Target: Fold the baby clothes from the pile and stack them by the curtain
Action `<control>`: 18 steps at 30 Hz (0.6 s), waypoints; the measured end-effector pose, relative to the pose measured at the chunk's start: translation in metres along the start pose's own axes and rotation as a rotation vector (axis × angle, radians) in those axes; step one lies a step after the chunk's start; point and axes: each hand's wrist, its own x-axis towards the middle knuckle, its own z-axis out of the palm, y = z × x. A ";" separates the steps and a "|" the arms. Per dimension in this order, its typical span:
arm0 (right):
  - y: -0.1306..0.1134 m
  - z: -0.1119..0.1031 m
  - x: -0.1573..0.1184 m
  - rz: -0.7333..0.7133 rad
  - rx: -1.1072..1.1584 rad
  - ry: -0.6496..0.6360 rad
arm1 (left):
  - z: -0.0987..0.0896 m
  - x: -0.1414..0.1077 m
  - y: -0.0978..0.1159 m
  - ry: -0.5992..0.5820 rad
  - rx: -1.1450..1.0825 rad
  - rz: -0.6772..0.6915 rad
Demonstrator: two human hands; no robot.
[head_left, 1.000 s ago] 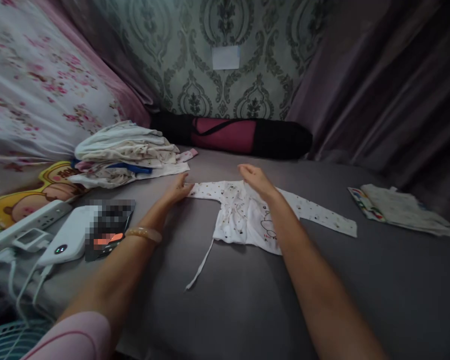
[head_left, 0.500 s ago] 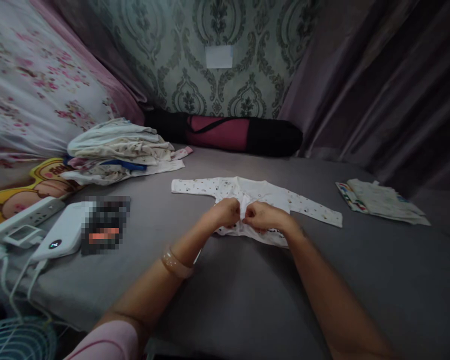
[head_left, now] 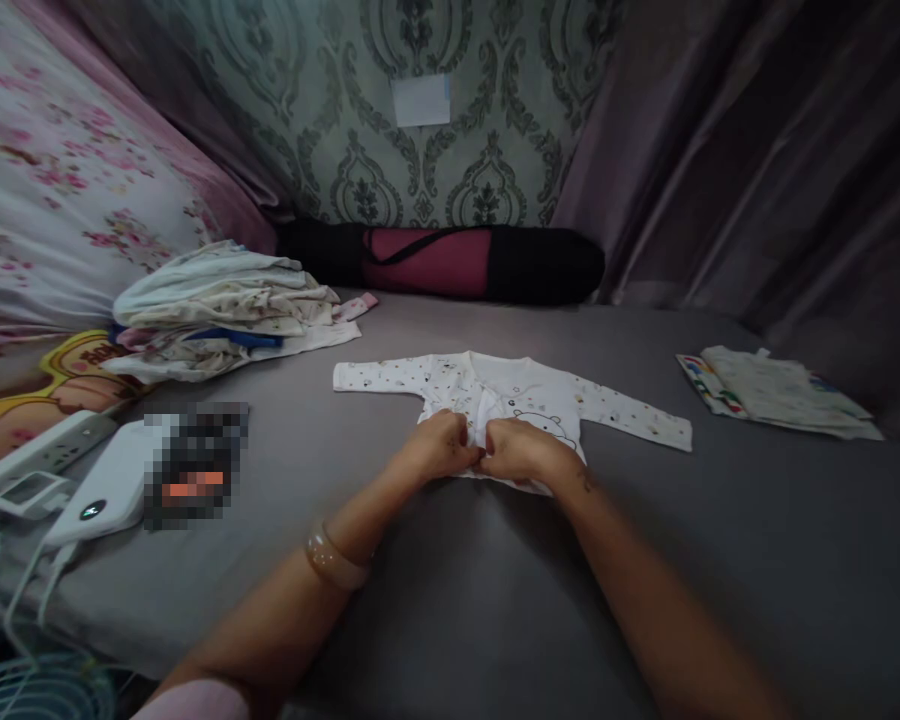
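White cotton-like cloth, a small printed shirt (head_left: 544,385), lies spread beneath and beyond both hands. The left hand (head_left: 445,443) and right hand (head_left: 521,450) nearly meet at its lower front, fingers curled inward against the fabric; whether they pinch it, I cannot tell. Beyond the left hand, farther left, sits a clothes pile (head_left: 225,300).

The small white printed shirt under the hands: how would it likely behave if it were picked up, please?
The shirt would probably hang floppy, since its thin-looking cloth lies flat with soft creases. It seems likely to be light, being little wider than the two hands with sleeves spread. Its loose sleeves would probably dangle.
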 end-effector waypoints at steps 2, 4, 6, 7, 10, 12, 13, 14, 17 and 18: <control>-0.001 -0.001 0.000 0.015 0.010 -0.016 | 0.000 0.000 0.000 0.003 -0.008 0.000; -0.004 -0.002 -0.001 0.023 0.000 0.007 | 0.000 -0.001 0.000 0.001 -0.014 -0.007; -0.005 -0.001 -0.001 0.027 -0.013 0.052 | 0.000 -0.001 0.001 -0.003 -0.018 -0.020; -0.004 0.000 0.000 0.029 -0.010 0.072 | 0.000 -0.001 0.002 -0.006 -0.021 -0.029; 0.007 0.002 0.007 0.003 0.099 0.013 | -0.003 -0.001 0.005 -0.009 -0.043 -0.057; 0.019 0.003 0.013 -0.028 0.276 -0.102 | -0.007 -0.001 0.007 -0.023 -0.082 -0.071; 0.025 0.002 0.014 -0.041 0.377 -0.156 | -0.010 -0.001 0.007 -0.036 -0.107 -0.073; 0.030 0.001 0.015 -0.047 0.469 -0.190 | -0.013 -0.001 0.007 -0.056 -0.135 -0.075; 0.040 -0.007 0.012 -0.031 0.649 -0.182 | -0.022 0.000 0.008 -0.088 -0.232 -0.095; 0.042 -0.010 0.010 -0.021 0.696 -0.156 | -0.025 0.001 0.008 -0.082 -0.265 -0.100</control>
